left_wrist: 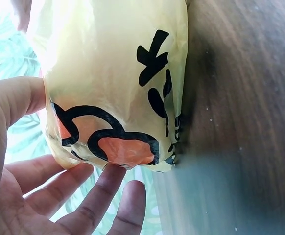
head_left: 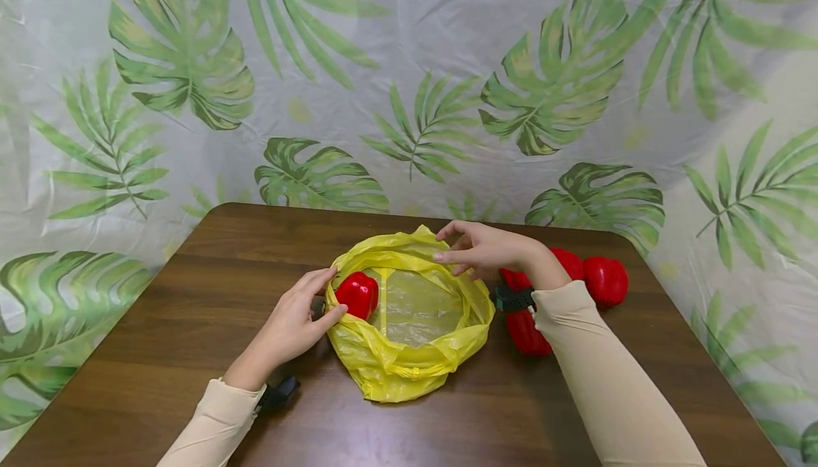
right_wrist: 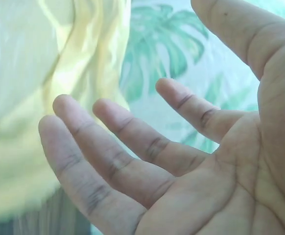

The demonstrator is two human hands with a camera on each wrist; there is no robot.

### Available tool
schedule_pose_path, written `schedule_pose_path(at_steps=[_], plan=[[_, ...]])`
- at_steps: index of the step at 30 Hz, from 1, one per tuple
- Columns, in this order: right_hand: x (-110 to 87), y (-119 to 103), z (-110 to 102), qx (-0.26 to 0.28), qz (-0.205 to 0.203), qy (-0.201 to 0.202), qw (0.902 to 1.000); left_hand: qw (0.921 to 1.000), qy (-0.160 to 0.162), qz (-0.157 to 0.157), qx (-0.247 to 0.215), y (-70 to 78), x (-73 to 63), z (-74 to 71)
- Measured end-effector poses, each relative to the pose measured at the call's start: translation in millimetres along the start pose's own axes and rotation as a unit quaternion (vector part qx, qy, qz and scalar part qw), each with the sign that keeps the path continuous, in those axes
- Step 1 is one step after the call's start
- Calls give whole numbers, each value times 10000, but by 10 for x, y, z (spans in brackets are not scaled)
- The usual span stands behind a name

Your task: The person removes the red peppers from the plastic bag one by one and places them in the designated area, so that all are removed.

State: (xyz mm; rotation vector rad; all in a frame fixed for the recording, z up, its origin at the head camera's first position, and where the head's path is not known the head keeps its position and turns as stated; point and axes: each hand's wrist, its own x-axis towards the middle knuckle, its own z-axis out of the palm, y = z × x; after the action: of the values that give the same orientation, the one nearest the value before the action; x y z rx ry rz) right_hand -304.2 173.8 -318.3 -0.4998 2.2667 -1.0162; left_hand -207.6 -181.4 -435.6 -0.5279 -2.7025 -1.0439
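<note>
A yellow plastic bag (head_left: 409, 375) stands on the table with its mouth spread wide. Inside it, against the left wall, lies a glossy red bell pepper (head_left: 358, 295). My left hand (head_left: 297, 318) rests against the bag's left side, thumb over the rim by the pepper. The left wrist view shows loosely spread fingers touching the bag's printed side (left_wrist: 128, 147). At the far right rim hovers my right hand (head_left: 482, 245), fingers slightly bent. In the right wrist view that palm (right_wrist: 196, 196) holds nothing, with the bag (right_wrist: 83, 58) beyond the fingertips.
Right of the bag, several red, pepper-like things lie together, partly hidden by my right wrist; one (head_left: 605, 282) sits nearest the right edge. The brown wooden table (head_left: 192, 325) ends at a leaf-patterned cloth (head_left: 434, 41) behind it.
</note>
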Motion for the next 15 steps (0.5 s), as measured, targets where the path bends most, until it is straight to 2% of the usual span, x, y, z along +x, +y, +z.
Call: schedule_pose_path(at_steps=[6,15], plan=[[268,-207,265,85,-28,-298,9995,10000,-17,10,17,-12,-4,-7],[547,-419,629,-247,162,-541,9981,10000,-15,21,-38,-25,-11,-23]])
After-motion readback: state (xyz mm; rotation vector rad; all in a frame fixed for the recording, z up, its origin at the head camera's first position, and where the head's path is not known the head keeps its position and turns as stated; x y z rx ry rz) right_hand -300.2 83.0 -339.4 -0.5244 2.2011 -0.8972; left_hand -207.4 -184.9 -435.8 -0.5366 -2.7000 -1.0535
